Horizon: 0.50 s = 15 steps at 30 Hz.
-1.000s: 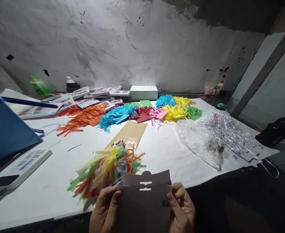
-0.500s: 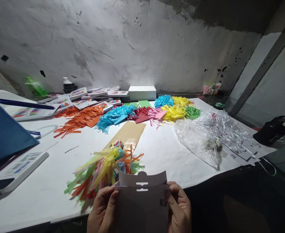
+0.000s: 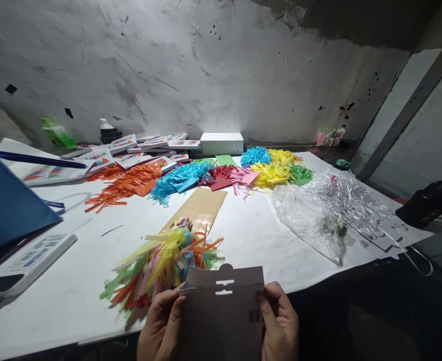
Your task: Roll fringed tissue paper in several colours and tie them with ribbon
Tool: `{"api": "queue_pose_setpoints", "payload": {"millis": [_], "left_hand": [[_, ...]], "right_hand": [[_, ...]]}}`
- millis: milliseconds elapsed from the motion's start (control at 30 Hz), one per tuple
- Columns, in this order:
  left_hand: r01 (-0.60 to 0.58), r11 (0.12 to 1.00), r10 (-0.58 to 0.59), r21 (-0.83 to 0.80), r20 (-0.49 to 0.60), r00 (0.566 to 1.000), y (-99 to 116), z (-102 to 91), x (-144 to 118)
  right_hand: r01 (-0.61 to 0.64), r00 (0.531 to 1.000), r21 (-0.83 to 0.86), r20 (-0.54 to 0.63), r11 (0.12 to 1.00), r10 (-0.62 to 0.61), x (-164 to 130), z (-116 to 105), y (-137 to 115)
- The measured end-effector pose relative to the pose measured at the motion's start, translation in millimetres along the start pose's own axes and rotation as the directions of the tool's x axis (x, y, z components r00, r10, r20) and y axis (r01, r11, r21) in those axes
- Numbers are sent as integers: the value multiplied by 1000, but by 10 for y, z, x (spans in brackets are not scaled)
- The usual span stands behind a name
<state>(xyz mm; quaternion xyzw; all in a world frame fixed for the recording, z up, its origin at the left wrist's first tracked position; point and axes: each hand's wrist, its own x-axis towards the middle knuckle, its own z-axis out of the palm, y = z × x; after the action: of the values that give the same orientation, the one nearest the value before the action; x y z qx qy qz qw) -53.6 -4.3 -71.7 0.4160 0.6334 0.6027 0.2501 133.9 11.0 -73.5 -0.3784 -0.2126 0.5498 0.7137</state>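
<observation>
Both hands hold a flat grey cardboard packet with a hang-tab slot at its top, at the table's near edge. My left hand grips its left side, my right hand its right side. Just beyond the packet lies a mixed bundle of coloured paper strips on the white table sheet. A tan paper envelope lies behind the bundle.
Piles of shredded paper in orange, blue, red, pink, yellow and green run across the back. Printed packets and a white box sit near the wall. Clear plastic bags lie right, a blue bag left.
The packet has stayed in both hands, with only a small shift up and down in view. Nothing on the table has moved.
</observation>
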Motion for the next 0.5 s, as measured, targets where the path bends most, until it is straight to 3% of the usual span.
{"api": "queue_pose_setpoints", "payload": {"millis": [133,367,500], "left_hand": [[22,1000,-22,-18,-4,1000,-9,10,-15],[25,999,-25,-22,-15,1000,23,26,-35],[23,998,-24,-60,-19,1000,77,60,-26]], "right_hand": [[61,998,-160,-2,985,-63,1,-24,-3],[199,978,-266,-6,943,-208,35,-109,8],[191,978,-315,-16,930,-206,33,-115,41]]}}
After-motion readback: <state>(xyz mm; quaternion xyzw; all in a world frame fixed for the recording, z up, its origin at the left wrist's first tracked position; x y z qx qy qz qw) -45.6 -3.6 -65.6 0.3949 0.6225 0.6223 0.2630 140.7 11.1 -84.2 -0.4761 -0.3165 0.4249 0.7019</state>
